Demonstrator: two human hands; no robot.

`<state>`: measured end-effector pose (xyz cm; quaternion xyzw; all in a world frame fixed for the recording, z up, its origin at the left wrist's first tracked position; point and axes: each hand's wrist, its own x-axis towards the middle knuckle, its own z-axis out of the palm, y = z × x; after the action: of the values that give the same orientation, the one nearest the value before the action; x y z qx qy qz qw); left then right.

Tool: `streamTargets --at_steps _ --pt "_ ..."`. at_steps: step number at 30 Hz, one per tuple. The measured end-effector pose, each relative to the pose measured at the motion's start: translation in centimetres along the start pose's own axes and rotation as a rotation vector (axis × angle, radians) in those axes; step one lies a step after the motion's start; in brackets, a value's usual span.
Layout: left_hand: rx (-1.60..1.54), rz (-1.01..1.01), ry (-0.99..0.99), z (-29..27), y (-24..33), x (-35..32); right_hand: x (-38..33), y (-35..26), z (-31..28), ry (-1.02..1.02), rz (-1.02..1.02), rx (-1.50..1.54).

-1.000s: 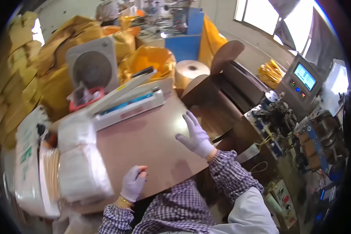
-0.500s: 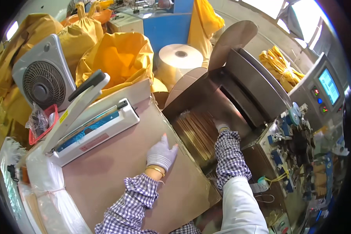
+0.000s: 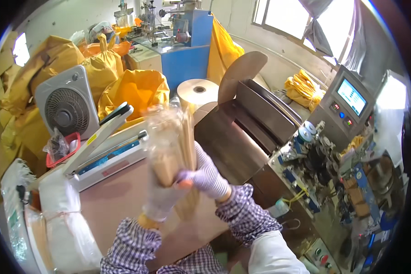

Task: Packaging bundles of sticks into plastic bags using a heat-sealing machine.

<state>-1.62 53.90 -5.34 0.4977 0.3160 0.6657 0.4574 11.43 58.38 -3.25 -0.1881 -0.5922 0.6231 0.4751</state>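
A bundle of thin, light-brown wooden sticks (image 3: 188,137), with blurred clear plastic (image 3: 157,125) about it, stands nearly upright above the brown tabletop (image 3: 107,201). From below and the left, my left hand (image 3: 162,201) closes round its lower part, partly smeared by motion. My right hand (image 3: 210,176) grips the same bundle from the right, thumb across its front. Both hands wear pale knitted gloves. Right of the bundle lies the dark metal tray (image 3: 228,141) of the machine. A white bag sealer (image 3: 109,166) with its arm raised sits left of the bundle.
At the left are a grey fan (image 3: 65,114), a red basket (image 3: 50,160) and a tied stack of clear bags (image 3: 61,219). Yellow sacks (image 3: 134,91) and a film roll (image 3: 187,93) stand behind. A control panel (image 3: 347,98) and machine parts (image 3: 319,155) flank the right.
The sticks have left the metal tray and are up in both my hands. My right hand came left out of the tray; my left hand rose from the tabletop. The view tilted up.
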Motion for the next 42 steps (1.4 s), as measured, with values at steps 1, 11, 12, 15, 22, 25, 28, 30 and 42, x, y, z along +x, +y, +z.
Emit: streamTargets --at_steps 1,11,12,15,22,25,28,30,42 --pt "0.016 -0.005 -0.005 0.4 2.1 -1.5 -1.2 -0.3 1.9 0.008 -0.127 -0.13" --pt "0.377 -0.2 -0.185 -9.0 6.8 -15.4 -9.2 0.6 13.5 -0.193 -0.03 0.043" --pt "0.19 -0.237 -0.238 -8.6 7.0 -17.2 -10.4 0.4 14.3 -0.174 -0.162 0.043" --pt "-0.344 -0.658 0.018 -7.9 7.2 -22.8 -10.9 0.5 15.9 -0.239 0.112 0.115" --pt "0.247 -0.471 0.207 -12.7 5.0 -30.0 -11.7 6.7 18.2 -0.548 0.547 0.046" --pt "1.668 0.316 0.316 -24.7 9.6 -31.0 -11.7 7.4 20.4 -0.553 0.503 0.032" --pt "1.97 -0.072 0.368 -29.6 17.5 -29.4 -11.4 7.1 21.8 -0.622 0.362 -0.011" --pt "1.875 -0.166 0.36 -32.4 16.2 -29.2 -11.1 6.8 23.7 -0.672 0.424 0.002" --pt "0.573 -0.288 0.349 -19.9 14.9 -27.8 -11.1 9.4 28.4 -0.692 0.501 -0.078"
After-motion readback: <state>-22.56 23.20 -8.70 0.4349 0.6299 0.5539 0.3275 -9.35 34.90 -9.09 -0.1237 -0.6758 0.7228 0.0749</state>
